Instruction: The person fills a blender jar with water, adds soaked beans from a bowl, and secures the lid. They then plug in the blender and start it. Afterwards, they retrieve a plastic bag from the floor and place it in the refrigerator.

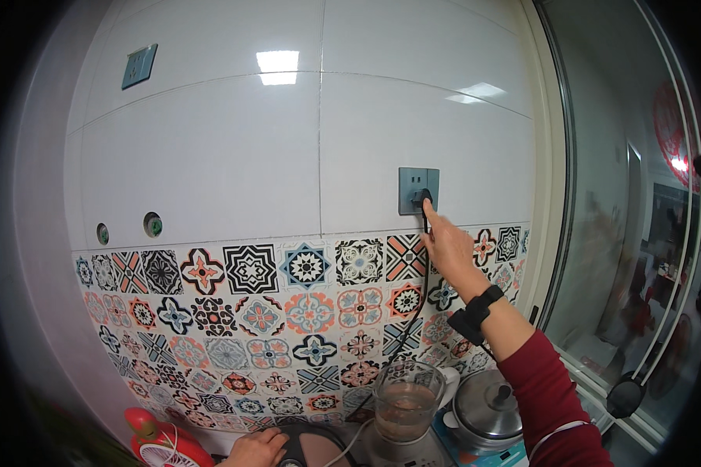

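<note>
The index fingertip of my right hand (pixel 453 245) touches a black plug (pixel 422 197) seated in the lower holes of a blue-grey wall socket (pixel 409 178). Its other fingers are curled beside the black power cord (pixel 425 280); whether they grip it is hidden. The cord hangs down over the patterned tiles and passes behind a glass jug. At the bottom edge, my left hand (pixel 260 448) rests on a dark, rounded appliance (pixel 304 438) with a brownish-pink panel, cut off by the frame.
The glass jug (pixel 406 403), part-filled with cloudy liquid, stands on a grey base. Right of it is a lidded steel pot (pixel 488 405). A red object (pixel 166 441) with white ribs sits at left. A sliding glass door (pixel 613 233) borders the right side.
</note>
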`<state>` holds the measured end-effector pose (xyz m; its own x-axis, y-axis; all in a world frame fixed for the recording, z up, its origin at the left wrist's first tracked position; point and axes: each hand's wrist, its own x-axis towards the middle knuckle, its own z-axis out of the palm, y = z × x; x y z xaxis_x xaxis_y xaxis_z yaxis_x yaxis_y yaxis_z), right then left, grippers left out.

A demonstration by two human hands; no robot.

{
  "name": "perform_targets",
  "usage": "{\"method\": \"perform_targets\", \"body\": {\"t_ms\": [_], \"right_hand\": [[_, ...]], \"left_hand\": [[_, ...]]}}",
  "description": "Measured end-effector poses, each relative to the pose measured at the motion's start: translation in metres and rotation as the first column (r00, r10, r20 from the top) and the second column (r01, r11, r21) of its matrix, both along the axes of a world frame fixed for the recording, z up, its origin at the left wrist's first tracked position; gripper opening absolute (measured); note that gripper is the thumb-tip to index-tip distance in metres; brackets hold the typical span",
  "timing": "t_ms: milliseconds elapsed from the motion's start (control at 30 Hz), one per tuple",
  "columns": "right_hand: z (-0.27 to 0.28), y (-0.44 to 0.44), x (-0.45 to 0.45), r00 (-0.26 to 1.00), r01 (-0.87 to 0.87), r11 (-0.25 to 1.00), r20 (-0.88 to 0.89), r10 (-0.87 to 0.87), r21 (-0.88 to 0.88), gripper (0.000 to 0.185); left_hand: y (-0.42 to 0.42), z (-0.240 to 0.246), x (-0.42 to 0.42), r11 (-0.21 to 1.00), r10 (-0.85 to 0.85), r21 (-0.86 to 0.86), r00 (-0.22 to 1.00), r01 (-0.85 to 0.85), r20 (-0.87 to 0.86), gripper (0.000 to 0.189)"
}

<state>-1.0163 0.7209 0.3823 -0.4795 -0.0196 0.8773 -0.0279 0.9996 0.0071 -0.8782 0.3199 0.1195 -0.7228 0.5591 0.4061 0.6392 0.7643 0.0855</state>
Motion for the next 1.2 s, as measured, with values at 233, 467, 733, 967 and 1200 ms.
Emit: {"method": "perform_targets", "body": {"t_ms": [233,467,733,967,1200], "right_hand": [[-0.002,-0.006,-0.013,0.978,0.066,0.953,-0.208,-0.003,0.295,0.053],[-0.002,-0.011,-0.022,0.974,0.128,0.939,-0.219,-0.059,0.318,0.054],[0.003,-0.004,-0.031,0.965,0.248,0.896,-0.172,-0.196,0.369,0.049],[-0.005,0.013,0.041,0.938,-0.232,0.939,-0.197,0.285,0.253,0.040],[-0.090,0.026,0.185,0.696,-0.417,0.907,0.620,0.362,-0.063,0.023]], "left_hand": [[-0.009,-0.008,-0.001,0.996,-0.058,0.069,0.998,0.058,0.003,0.025],[-0.010,-0.009,-0.003,0.999,0.005,0.038,0.998,-0.008,0.067,0.023],[-0.001,0.022,-0.001,1.000,0.009,0.005,0.998,-0.009,0.064,0.022],[-0.008,0.035,0.074,0.994,0.104,-0.026,0.991,-0.102,0.081,0.018],[-0.036,0.012,0.150,0.940,0.321,0.072,0.935,-0.335,0.151,0.017]]}}
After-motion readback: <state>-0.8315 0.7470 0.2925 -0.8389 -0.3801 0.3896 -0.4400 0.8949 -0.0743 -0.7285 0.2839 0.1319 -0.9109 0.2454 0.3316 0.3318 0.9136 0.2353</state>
